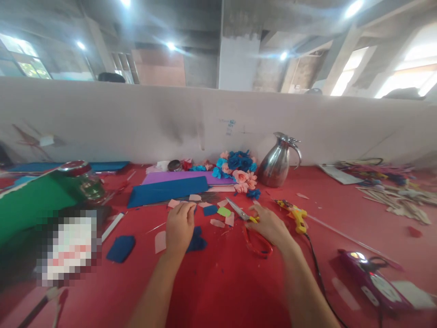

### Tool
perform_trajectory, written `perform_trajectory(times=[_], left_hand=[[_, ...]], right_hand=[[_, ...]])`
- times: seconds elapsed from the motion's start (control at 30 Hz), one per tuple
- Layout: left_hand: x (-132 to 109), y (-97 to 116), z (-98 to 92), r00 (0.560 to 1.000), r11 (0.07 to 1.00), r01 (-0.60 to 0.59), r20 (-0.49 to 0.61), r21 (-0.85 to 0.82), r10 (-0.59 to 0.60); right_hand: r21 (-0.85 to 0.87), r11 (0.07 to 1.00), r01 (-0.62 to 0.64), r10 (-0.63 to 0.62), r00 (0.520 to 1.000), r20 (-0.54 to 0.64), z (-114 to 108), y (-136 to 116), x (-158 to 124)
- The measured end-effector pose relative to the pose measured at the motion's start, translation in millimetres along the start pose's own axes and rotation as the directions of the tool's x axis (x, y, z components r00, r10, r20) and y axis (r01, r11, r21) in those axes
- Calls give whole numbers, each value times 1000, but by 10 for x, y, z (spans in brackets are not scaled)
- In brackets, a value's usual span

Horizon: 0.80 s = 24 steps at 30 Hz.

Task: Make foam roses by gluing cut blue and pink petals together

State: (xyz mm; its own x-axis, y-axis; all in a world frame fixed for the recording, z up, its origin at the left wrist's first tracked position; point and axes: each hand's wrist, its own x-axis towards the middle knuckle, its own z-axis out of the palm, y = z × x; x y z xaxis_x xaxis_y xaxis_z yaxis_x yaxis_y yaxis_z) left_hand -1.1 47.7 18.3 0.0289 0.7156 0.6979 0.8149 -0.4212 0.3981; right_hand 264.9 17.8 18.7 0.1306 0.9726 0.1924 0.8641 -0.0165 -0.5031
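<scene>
My left hand (pixel 180 228) is closed in a pinch above the table; what its fingertips hold, if anything, is too small to make out. Just under it lie a dark blue paper petal piece (pixel 197 240) and a pink paper piece (pixel 160 242). My right hand (pixel 271 225) has its fingers curled at the yellow part of a pair of scissors (pixel 238 209). The blades point away to the left, and the red handle loops show below the hand. Between the hands are scattered pink scraps, a blue piece (pixel 210 210) and a light green piece (pixel 224 212).
Right of my right hand lies a yellow glue gun (pixel 299 218) with a black cord. Behind are blue and pink paper flowers (pixel 241 166), a steel jug (pixel 277 161) and a blue paper stack (pixel 167 191). A purple device (pixel 375 282) sits right; a glass jar (pixel 90 184) stands left.
</scene>
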Motion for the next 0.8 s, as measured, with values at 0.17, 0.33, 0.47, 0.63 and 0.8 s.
perform_trajectory(times=[0.17,0.33,0.47,0.63,0.8], left_hand=[[-10,-76,54,1000,999,10,15,33,-10],[-7,-91,54,1000,999,27,15,36,-28],[-4,-69,14,997,996,65,31,67,-67],[3,-80,-36,981,979,170,71,114,-178],[9,-98,-90,964,964,236,94,124,-248]], right_hand=[[-176,983,-45,97,949,299,-96,104,-81],[-105,994,-33,71,921,384,-142,18,-66],[149,974,-172,115,937,331,-164,21,-91],[664,725,-181,-24,958,287,-162,-123,-312],[769,507,-389,-69,871,487,-83,-503,-474]])
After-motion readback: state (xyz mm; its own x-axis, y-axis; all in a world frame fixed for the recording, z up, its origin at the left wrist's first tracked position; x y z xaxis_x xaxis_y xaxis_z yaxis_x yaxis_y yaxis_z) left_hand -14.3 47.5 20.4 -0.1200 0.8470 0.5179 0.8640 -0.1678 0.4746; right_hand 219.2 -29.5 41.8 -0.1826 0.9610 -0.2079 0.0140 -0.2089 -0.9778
